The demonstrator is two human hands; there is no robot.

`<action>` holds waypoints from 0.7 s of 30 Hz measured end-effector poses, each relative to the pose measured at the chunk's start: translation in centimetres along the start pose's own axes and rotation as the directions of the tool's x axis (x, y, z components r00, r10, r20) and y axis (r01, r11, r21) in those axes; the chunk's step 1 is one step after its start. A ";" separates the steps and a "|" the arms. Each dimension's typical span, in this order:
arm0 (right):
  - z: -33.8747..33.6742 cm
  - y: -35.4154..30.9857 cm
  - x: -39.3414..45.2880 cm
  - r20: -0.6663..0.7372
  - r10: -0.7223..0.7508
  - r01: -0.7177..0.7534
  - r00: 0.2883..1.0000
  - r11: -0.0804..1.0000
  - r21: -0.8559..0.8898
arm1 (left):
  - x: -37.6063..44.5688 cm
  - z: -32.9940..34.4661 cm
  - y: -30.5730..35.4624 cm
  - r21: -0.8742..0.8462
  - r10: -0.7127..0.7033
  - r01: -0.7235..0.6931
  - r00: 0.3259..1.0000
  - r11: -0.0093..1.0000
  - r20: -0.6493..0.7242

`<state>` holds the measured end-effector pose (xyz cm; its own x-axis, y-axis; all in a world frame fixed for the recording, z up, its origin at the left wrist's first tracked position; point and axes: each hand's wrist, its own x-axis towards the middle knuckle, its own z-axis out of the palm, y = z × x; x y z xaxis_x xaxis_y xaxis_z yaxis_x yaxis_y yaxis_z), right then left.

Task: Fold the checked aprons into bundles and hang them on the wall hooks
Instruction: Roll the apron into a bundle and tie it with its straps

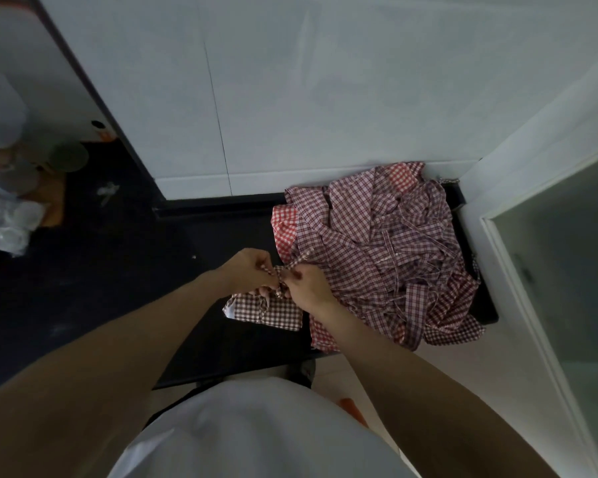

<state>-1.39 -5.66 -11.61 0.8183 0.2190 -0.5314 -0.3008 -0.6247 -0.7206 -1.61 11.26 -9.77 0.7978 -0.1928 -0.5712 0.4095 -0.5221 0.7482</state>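
Nearest the body, a folded apron bundle (266, 310) lies on the dark counter (201, 243). Just above the bundle, left hand (249, 270) and right hand (309, 286) both pinch its checked strap (299, 260), fingers curled. Right of the bundle, touching it, a heap of aprons (387, 250) fills the corner against the white wall (325, 98). Far left of the bundle, plastic bags (4, 222).
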 end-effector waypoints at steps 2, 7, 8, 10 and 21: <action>-0.5 -1.1 0.3 0.056 0.100 -0.103 0.993 0.993 0.049 | -0.1 -0.1 -0.4 0.143 0.124 -0.117 0.991 0.983 -0.041; -1.3 -2.4 0.6 0.140 0.274 -0.282 0.952 0.958 0.046 | -0.5 1.0 -1.8 0.441 0.526 -0.433 0.843 0.786 -0.111; -1.5 -2.5 0.6 0.124 0.289 -0.298 0.949 0.953 0.056 | -0.6 1.2 -1.9 0.482 0.582 -0.475 0.807 0.737 -0.095; -2.0 -2.6 0.3 0.073 0.306 -0.313 0.949 0.939 0.139 | -0.5 1.7 -2.2 0.560 0.665 -0.521 0.743 0.645 -0.075; -4.7 -2.6 -0.4 0.114 -0.017 0.006 0.993 0.996 0.091 | 0.6 3.3 1.6 0.193 0.235 -0.167 0.874 0.967 -0.425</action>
<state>1.33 -7.64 -7.43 0.7621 0.3135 -0.5664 -0.3390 -0.5522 -0.7617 -1.92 7.58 -10.01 0.9818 0.0619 -0.1795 0.1777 -0.6330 0.7535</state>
